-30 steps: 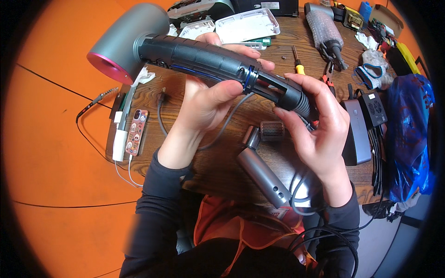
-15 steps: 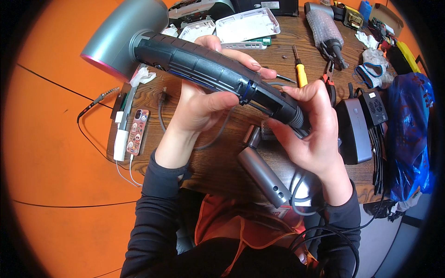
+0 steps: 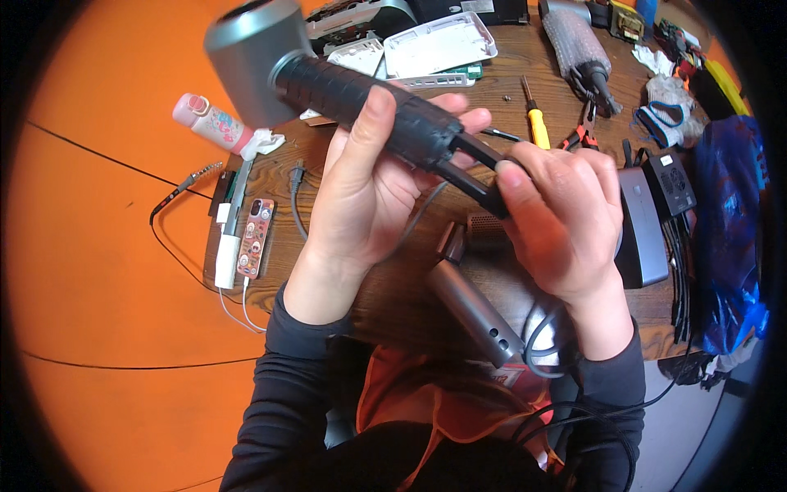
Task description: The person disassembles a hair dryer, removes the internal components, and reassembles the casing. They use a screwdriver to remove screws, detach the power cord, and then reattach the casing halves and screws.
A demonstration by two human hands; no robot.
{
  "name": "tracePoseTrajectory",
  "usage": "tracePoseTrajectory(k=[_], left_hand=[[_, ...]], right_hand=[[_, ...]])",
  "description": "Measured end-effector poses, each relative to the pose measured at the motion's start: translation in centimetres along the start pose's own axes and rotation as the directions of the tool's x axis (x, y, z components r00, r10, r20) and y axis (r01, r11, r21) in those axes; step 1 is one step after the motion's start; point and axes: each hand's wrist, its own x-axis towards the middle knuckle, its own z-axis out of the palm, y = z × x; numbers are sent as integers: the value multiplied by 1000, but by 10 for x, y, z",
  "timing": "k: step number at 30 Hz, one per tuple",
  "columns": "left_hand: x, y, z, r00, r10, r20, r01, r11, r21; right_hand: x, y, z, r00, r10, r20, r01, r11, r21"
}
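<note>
A hair dryer (image 3: 256, 78) with a silver-grey head and a bare black inner handle is held up across the table, its head to the upper left. My left hand (image 3: 352, 184) is closed round the handle from below, thumb on top and fingertips showing beyond it. At the handle's lower right end two dark parallel bars (image 3: 471, 174) stick out. My right hand (image 3: 566, 213) pinches this end between thumb and fingers, which hide its tip. Below the hands a grey tube-shaped shell (image 3: 475, 316) with two round holes lies slanted at the table's near edge.
A yellow-handled screwdriver (image 3: 538, 127) and red-handled pliers (image 3: 580, 138) lie beyond my right hand. White plastic housings (image 3: 438, 47) are at the back. A phone (image 3: 256, 238) and a pink-lidded bottle (image 3: 213, 123) are at left, a blue plastic bag (image 3: 725, 238) at right. Black cables cross my right sleeve.
The hair dryer has rolled and its head has shifted right; its pink rim is out of sight. My left thumb now lies over the handle, and the two bars at its end are exposed.
</note>
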Motion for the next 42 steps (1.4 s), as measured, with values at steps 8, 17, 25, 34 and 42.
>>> tracePoseTrajectory(k=[8, 17, 25, 34, 42], left_hand=[[6, -6, -1, 963, -233, -135, 180, 930, -320], [7, -10, -5, 961, -255, -108, 196, 903, -382], [8, -11, -7, 957, -283, -65, 227, 868, -443], [6, -8, 0, 969, -230, -87, 192, 928, -319], [6, -11, 13, 999, 26, 19, -26, 1000, -18]], right_hand=[[0, -8, -7, 999, 43, 13, -41, 990, -138], [0, -8, -7, 998, 34, -58, -39, 996, -80], [-1, -8, -9, 991, 120, 61, -115, 990, -80], [-2, -5, -8, 969, 202, 142, -188, 976, -109], [0, -1, -9, 902, 429, 49, -429, 876, 221]])
